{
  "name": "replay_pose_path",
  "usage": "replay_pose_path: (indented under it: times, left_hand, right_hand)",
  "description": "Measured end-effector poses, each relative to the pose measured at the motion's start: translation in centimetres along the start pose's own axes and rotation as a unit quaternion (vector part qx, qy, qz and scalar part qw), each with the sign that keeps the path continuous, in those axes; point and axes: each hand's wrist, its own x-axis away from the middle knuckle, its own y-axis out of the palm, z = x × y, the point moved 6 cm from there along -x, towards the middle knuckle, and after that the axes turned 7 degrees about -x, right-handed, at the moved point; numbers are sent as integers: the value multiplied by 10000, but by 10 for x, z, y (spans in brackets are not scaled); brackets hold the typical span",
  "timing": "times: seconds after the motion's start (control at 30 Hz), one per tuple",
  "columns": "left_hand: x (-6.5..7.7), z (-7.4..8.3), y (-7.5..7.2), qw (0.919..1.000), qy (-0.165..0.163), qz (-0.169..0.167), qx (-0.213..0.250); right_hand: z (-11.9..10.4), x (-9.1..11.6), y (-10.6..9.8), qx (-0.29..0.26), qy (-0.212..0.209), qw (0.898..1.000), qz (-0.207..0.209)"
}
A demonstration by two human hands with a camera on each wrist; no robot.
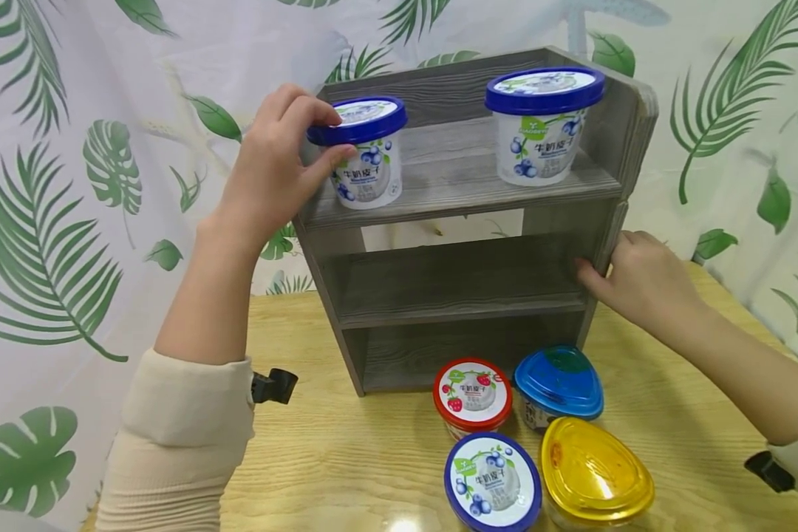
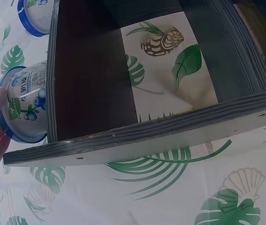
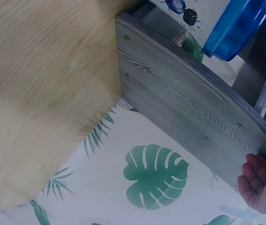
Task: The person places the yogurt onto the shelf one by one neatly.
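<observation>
In the head view, the left hand point(image 1: 275, 159) pinches a blue-lidded cup point(image 1: 370, 177), a fingertip over the lid and the thumb along the front of the cup; the remaining fingers are hard to make out. The cup is just right of that hand, at the near end of the top board of a grey shelf unit point(image 1: 432, 316); the hand hides part of its left side and lid. Well to the right of the left hand, on the same board, is a second blue-lidded cup point(image 1: 539, 144). The right hand point(image 1: 645, 277) grips the unit's side panel, thumb inside, most fingers hidden behind it. Below and left of the right hand, on the table point(image 1: 326, 458), are a red-lidded cup point(image 1: 473, 395), a blue tub point(image 1: 558, 388), a yellow-lidded tub point(image 1: 597, 473) and a third blue-lidded cup point(image 1: 493, 482), the last cut off below.

In the left wrist view, the left hand is cropped at the edge; its fingertips touch the cup beside it. The shelf board hides where the base sits, and the second cup above is cut off.

In the right wrist view, the right hand is partly out of frame, its curled fingers against the panel's outer face and its thumb hard to see. Above the hand, a blue lid point(image 3: 240, 28) is cropped.
</observation>
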Motion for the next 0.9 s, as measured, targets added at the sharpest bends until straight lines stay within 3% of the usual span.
replay_pose_path:
  times: [0.3, 0.7, 0.9]
  left_hand:
    - [5, 0, -5, 9988, 266, 394, -100]
    - [9, 14, -10, 9968, 628, 492, -101]
    - [20, 20, -10, 9943, 816, 676, 127]
  right_hand:
    - [-1, -1, 2, 56, -156, 9998, 117]
    - [-3, -2, -1, 184, -559, 9982, 107]
    - [-2, -2, -1, 176, -505, 9986, -37]
